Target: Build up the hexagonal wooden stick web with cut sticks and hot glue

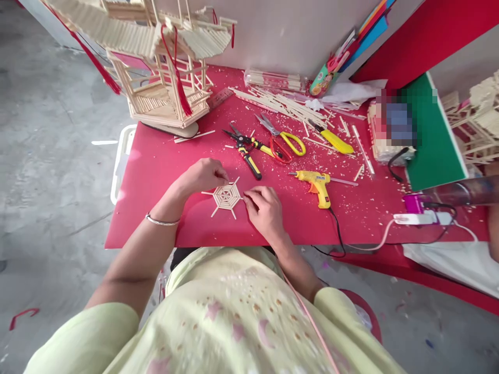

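On the red table lies a small hexagonal web of thin wooden sticks (226,197), flat, with spokes reaching past its rim. My left hand (205,174) comes in from the upper left, its fingers pinched at the web's upper edge and covering one spoke. At the opposite side my right hand (267,210) has thumb and fingertips closed at the end of the right-hand spoke. A yellow glue gun (317,187) rests to the right of my right hand. Beyond the web lie black-and-yellow pliers (247,148) and scissors with red and yellow handles (286,143).
A wooden-stick pavilion (167,93) with red tassels stands at the back left. Loose sticks (276,104) and scraps cover the back, beside a yellow utility knife (335,140). A white power strip (423,218) and cords lie at the right. The red table's (156,228) front edge is near my body.
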Available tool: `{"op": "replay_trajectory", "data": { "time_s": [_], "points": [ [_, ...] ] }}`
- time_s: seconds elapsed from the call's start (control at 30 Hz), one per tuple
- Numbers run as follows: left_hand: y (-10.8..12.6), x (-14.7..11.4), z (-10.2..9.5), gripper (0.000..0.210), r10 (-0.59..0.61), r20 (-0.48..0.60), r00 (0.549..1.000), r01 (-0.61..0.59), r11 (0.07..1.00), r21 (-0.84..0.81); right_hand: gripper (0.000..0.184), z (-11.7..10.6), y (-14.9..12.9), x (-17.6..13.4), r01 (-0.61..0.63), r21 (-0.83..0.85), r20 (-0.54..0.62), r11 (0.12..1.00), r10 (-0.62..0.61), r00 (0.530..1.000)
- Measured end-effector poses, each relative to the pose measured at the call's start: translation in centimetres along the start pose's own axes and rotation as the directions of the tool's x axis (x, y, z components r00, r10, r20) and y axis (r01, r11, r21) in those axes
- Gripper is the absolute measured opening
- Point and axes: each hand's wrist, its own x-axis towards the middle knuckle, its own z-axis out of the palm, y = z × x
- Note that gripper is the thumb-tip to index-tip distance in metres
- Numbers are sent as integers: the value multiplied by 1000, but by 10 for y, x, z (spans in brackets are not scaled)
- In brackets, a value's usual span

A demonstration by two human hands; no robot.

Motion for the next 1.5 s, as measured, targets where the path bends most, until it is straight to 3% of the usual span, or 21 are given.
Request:
{"op": "replay_trajectory", "data": {
  "time_s": [0.5,0.9,1.1,1.37,1.5],
  "points": [
    [9,-1,-2,23,-53,70,996,44,992,119,25,3,6,2,60,-87,-3,994,-61,998],
    [2,9,-9,21,-64,174,983,64,998,4,25,4,6,2,54,-76,-10,996,-55,998],
    [4,6,-10,17,-59,147,987,58,998,7,26,5,6,2,52,-79,-9,996,-53,999],
    [10,4,-1,17,-94,103,990,73,978,197,26,3,5,2,70,-112,-16,991,-73,997],
    [8,5,2,14,-94,49,994,87,987,136,25,2,4,3,71,-116,-15,991,-73,997]
  ]
}}
